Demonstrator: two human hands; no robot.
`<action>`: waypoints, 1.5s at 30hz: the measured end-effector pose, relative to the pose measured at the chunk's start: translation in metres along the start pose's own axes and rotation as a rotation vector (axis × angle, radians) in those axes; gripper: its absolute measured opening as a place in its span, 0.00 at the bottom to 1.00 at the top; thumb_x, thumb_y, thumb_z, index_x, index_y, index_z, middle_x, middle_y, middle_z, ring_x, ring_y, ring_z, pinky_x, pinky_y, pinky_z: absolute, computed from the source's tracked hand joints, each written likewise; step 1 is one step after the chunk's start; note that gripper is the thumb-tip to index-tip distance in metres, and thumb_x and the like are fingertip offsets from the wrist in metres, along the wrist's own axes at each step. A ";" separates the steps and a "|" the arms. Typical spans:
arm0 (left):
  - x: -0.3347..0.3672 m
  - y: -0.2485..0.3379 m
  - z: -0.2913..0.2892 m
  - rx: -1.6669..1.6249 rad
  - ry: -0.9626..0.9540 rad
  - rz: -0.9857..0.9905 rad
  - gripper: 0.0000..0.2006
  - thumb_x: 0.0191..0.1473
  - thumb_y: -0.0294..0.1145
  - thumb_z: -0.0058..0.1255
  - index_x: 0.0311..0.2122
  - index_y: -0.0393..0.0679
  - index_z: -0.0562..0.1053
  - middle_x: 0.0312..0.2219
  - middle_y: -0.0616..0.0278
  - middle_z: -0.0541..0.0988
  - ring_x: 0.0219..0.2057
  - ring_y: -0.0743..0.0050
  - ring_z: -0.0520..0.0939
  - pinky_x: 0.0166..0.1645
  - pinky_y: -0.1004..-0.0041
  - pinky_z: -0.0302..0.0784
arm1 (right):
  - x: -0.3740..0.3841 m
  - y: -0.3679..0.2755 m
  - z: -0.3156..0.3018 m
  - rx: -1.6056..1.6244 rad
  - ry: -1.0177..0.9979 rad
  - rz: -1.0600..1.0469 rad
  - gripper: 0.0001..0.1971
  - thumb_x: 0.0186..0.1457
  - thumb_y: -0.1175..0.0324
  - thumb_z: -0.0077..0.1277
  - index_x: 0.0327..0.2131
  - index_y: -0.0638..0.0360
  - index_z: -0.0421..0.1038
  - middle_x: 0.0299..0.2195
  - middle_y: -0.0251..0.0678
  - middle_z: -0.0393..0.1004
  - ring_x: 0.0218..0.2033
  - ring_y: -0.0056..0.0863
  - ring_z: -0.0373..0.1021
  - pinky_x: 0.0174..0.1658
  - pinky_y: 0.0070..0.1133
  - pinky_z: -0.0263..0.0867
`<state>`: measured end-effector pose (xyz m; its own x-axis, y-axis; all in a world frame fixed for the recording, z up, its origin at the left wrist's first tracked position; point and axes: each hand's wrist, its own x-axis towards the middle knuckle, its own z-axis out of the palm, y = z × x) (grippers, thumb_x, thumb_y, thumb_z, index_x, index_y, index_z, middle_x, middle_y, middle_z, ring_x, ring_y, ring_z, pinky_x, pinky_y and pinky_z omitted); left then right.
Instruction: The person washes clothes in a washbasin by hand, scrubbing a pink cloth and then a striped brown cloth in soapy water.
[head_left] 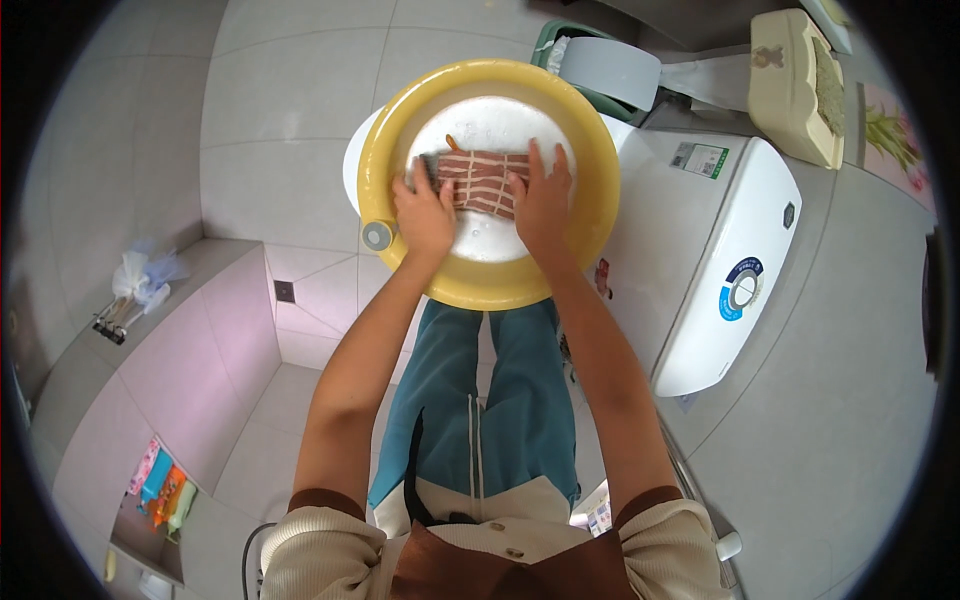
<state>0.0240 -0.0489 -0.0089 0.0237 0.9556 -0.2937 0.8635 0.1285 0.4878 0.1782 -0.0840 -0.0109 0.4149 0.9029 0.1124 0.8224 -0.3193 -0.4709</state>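
Observation:
A wide yellow basin holds white, sudsy water. Over the suds lies a brown cloth piece with a cream check pattern, flat and roughly rectangular. An orange loop sticks out at its far left edge, and its left end looks dark and blurred. My left hand grips that left end, thumb on top. On the opposite side my right hand holds the right edge, its thumb over the checks and its fingers reaching past the edge. The fingertips beneath the cloth are hidden.
Right of the basin stands a white toilet tank with a round flush button. Beyond are a green bin and a cream box. At left a tiled ledge carries a white mesh puff; colourful packets sit in a niche below.

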 end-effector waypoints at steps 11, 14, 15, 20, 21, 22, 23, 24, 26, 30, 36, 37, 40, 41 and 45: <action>0.020 -0.031 0.042 0.792 -0.535 0.403 0.33 0.51 0.49 0.43 0.62 0.65 0.47 0.61 0.57 0.50 0.60 0.55 0.51 0.58 0.41 0.40 | -0.034 0.038 0.045 -0.329 -0.463 -0.380 0.21 0.47 0.70 0.46 0.48 0.44 0.67 0.51 0.37 0.62 0.52 0.41 0.58 0.52 0.41 0.53; 0.019 -0.029 0.040 0.678 -0.632 0.368 0.29 0.50 0.44 0.44 0.59 0.58 0.56 0.57 0.56 0.56 0.60 0.53 0.53 0.57 0.39 0.41 | -0.027 0.032 0.039 -0.259 -0.636 -0.283 0.19 0.46 0.70 0.46 0.46 0.45 0.67 0.46 0.38 0.64 0.47 0.40 0.62 0.48 0.40 0.56; 0.011 -0.031 0.033 0.361 -0.521 0.369 0.25 0.48 0.36 0.46 0.53 0.47 0.61 0.53 0.50 0.60 0.56 0.49 0.59 0.56 0.44 0.50 | -0.024 0.031 0.035 -0.226 -0.708 -0.232 0.19 0.46 0.71 0.47 0.45 0.45 0.67 0.44 0.39 0.65 0.45 0.40 0.63 0.46 0.40 0.58; 0.006 -0.041 0.039 -0.343 -0.171 -0.306 0.22 0.51 0.32 0.46 0.50 0.36 0.59 0.43 0.48 0.66 0.43 0.51 0.69 0.43 0.58 0.70 | -0.017 0.001 0.048 -0.201 -0.371 -0.084 0.18 0.39 0.74 0.51 0.39 0.50 0.69 0.42 0.42 0.63 0.39 0.41 0.65 0.42 0.36 0.61; 0.008 -0.035 0.043 -0.598 -0.273 -0.448 0.21 0.52 0.36 0.45 0.50 0.37 0.60 0.42 0.50 0.67 0.42 0.53 0.71 0.41 0.58 0.72 | -0.019 0.007 0.053 -0.331 -0.374 -0.120 0.18 0.37 0.75 0.52 0.38 0.51 0.69 0.43 0.43 0.63 0.39 0.42 0.64 0.41 0.35 0.62; 0.009 -0.032 0.041 -0.849 -0.374 -0.600 0.21 0.54 0.39 0.44 0.50 0.38 0.60 0.41 0.52 0.69 0.40 0.55 0.72 0.39 0.58 0.74 | -0.019 0.004 0.053 -0.224 -0.397 -0.062 0.18 0.36 0.76 0.52 0.37 0.52 0.69 0.42 0.43 0.63 0.39 0.43 0.64 0.41 0.35 0.62; 0.011 -0.030 0.037 -0.910 -0.451 -0.699 0.22 0.55 0.42 0.42 0.50 0.38 0.60 0.41 0.52 0.69 0.41 0.55 0.73 0.39 0.57 0.75 | -0.017 0.003 0.051 -0.118 -0.418 -0.004 0.18 0.36 0.77 0.52 0.36 0.54 0.69 0.42 0.44 0.63 0.39 0.43 0.64 0.41 0.34 0.62; 0.015 -0.029 0.032 -0.970 -0.530 -0.798 0.23 0.57 0.46 0.39 0.51 0.39 0.60 0.42 0.52 0.70 0.41 0.55 0.74 0.39 0.55 0.75 | -0.015 0.002 0.048 -0.015 -0.437 0.055 0.18 0.35 0.79 0.53 0.35 0.55 0.69 0.42 0.44 0.62 0.39 0.44 0.63 0.41 0.34 0.62; 0.023 -0.025 0.017 -1.212 -0.695 -0.897 0.24 0.58 0.51 0.36 0.51 0.41 0.61 0.42 0.52 0.72 0.41 0.56 0.75 0.41 0.55 0.76 | -0.015 -0.010 0.036 0.200 -0.251 -0.050 0.16 0.34 0.80 0.51 0.33 0.56 0.69 0.43 0.45 0.62 0.39 0.44 0.63 0.41 0.33 0.62; 0.042 -0.017 0.003 -1.742 -0.857 -0.851 0.23 0.57 0.52 0.36 0.48 0.42 0.64 0.41 0.51 0.74 0.41 0.56 0.76 0.43 0.59 0.75 | -0.024 -0.061 0.014 0.833 -0.086 -0.103 0.15 0.35 0.80 0.52 0.33 0.58 0.69 0.44 0.45 0.63 0.39 0.42 0.64 0.40 0.30 0.62; 0.011 0.014 0.013 -2.087 -0.551 -0.372 0.20 0.58 0.43 0.38 0.51 0.43 0.63 0.46 0.54 0.70 0.43 0.62 0.74 0.49 0.64 0.71 | 0.013 -0.109 -0.007 0.904 -0.104 0.176 0.20 0.36 0.78 0.54 0.39 0.58 0.68 0.40 0.42 0.68 0.38 0.37 0.66 0.41 0.27 0.63; 0.011 0.036 0.000 -1.931 -0.494 -0.598 0.19 0.57 0.36 0.36 0.53 0.43 0.62 0.47 0.56 0.69 0.45 0.65 0.72 0.51 0.67 0.69 | 0.026 -0.092 -0.005 0.827 -0.156 0.257 0.23 0.38 0.76 0.55 0.44 0.59 0.67 0.34 0.38 0.70 0.36 0.33 0.67 0.41 0.25 0.63; 0.015 0.030 -0.003 -1.778 -0.461 -0.538 0.20 0.55 0.32 0.34 0.54 0.45 0.62 0.49 0.58 0.68 0.47 0.65 0.71 0.52 0.66 0.68 | 0.041 -0.050 0.015 1.053 -0.365 0.566 0.16 0.44 0.78 0.47 0.41 0.61 0.68 0.36 0.38 0.72 0.39 0.34 0.68 0.43 0.25 0.64; 0.016 0.035 -0.017 -1.746 -0.421 -0.626 0.21 0.54 0.31 0.32 0.54 0.47 0.62 0.50 0.60 0.68 0.48 0.64 0.71 0.52 0.64 0.67 | 0.028 -0.059 0.010 1.152 -0.364 0.462 0.16 0.47 0.78 0.45 0.42 0.60 0.68 0.39 0.38 0.71 0.42 0.31 0.67 0.45 0.24 0.63; 0.015 0.026 -0.015 -2.123 -0.852 -0.449 0.15 0.56 0.40 0.37 0.43 0.42 0.66 0.37 0.59 0.72 0.39 0.66 0.74 0.49 0.67 0.70 | 0.005 -0.080 0.006 0.816 -0.129 0.093 0.12 0.49 0.76 0.47 0.40 0.60 0.69 0.42 0.40 0.69 0.45 0.30 0.66 0.49 0.25 0.60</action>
<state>0.0389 -0.0276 0.0120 0.6645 0.5858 -0.4639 -0.6562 0.7545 0.0129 0.1118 -0.0518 0.0221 0.3784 0.9249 -0.0358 0.2261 -0.1299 -0.9654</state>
